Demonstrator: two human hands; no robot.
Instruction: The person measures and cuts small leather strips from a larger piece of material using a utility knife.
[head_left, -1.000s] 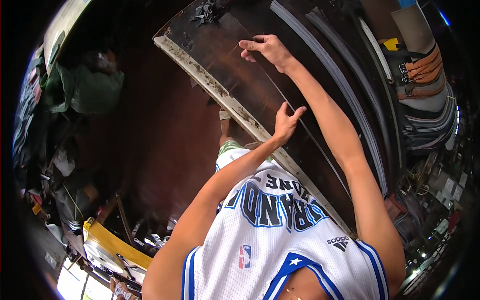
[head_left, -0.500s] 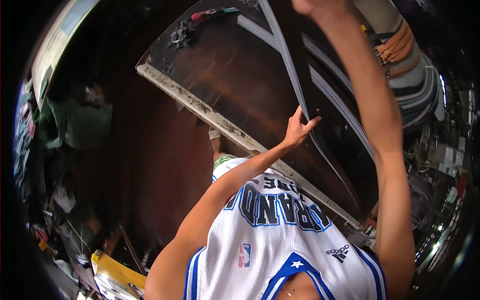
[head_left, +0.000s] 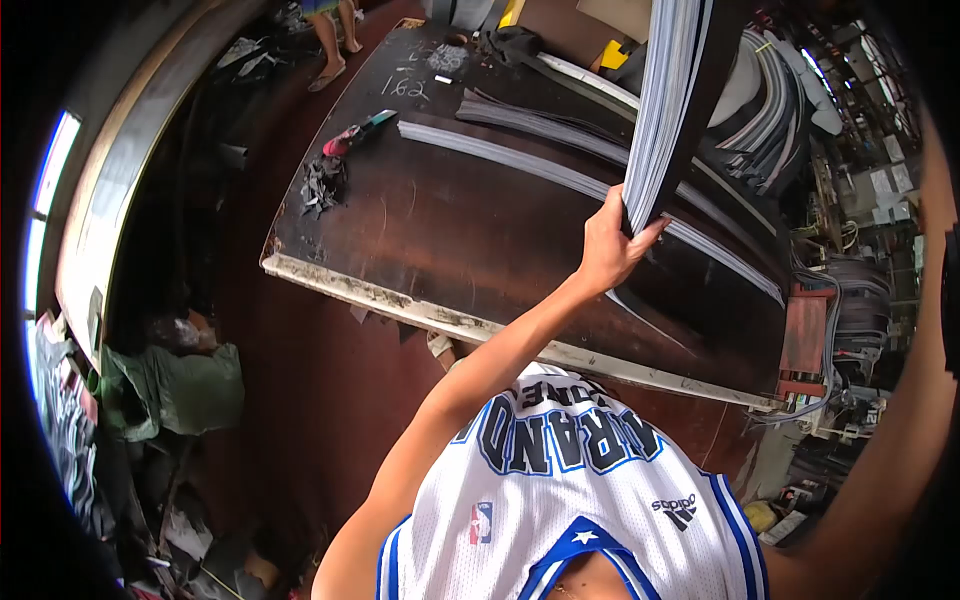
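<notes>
My left hand [head_left: 612, 245] is closed around the lower end of a thick bundle of long, thin strips [head_left: 662, 110], dark on the face with grey-white edges. From my hand the bundle rises past the top of the view. Below it, a dark tabletop [head_left: 420, 215] carries a long stack of pale-edged strips [head_left: 490, 160], partly hidden behind the bundle, and a darker strip stack [head_left: 540, 122] farther back. A thin loose strip end curves down beneath my left hand. My right arm [head_left: 890, 450] reaches up along the right edge; its hand is out of view.
A red-and-teal tool [head_left: 358, 134] lies by dark scraps [head_left: 322, 187] at the table's left. The worn pale table edge [head_left: 400, 305] runs before me. Another person's legs [head_left: 328, 45] show at the top left. A green sack [head_left: 180, 385] sits left; rolled strips [head_left: 765, 120] stand right.
My left hand, earlier at a thinner-looking edge of strip with fingers partly spread, now grips a thick bundle tilted upright. My right hand has left the top of the view. The camera view has shifted.
</notes>
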